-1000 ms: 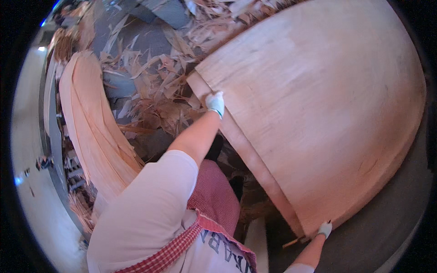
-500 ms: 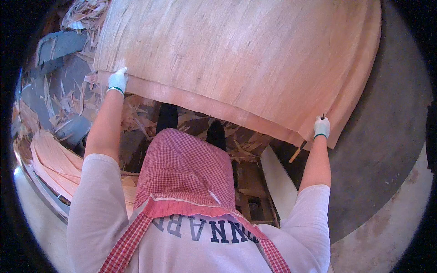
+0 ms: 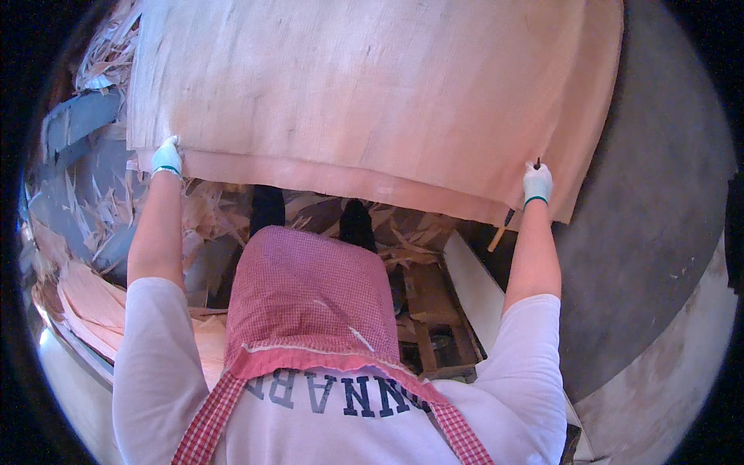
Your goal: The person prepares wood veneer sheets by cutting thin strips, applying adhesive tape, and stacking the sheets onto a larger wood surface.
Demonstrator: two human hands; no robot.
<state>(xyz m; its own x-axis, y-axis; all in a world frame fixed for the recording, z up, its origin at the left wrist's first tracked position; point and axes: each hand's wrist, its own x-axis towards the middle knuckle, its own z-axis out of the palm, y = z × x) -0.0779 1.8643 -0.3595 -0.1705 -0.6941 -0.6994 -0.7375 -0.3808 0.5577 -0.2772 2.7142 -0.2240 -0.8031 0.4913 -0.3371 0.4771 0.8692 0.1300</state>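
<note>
A large thin wood veneer sheet [image 3: 372, 93] spreads out before me, with a second pinkish veneer layer [image 3: 325, 177] showing under its near edge. At the left corner, my left hand [image 3: 167, 158] in a white glove is closed on the sheet's edge. My right hand [image 3: 537, 184], gloved too, is closed around a slim tool with a wooden handle [image 3: 497, 239] at the near right corner. A dark tip pokes out above that fist, and the handle sticks out below. Whether these fingers also pinch the veneer is hidden.
Torn veneer scraps [image 3: 112, 209] litter the left side and the floor beneath the sheet. A blue-grey block [image 3: 81, 120] lies at far left. A pale board [image 3: 473, 291] and a wooden frame [image 3: 442, 333] stand near my right side. Dark flooring [image 3: 651, 194] stretches right.
In the view, the sheet and both hands have shifted left. My right hand sits higher and my left slightly lower, so the near edge looks more level. Both grips stay closed.
</note>
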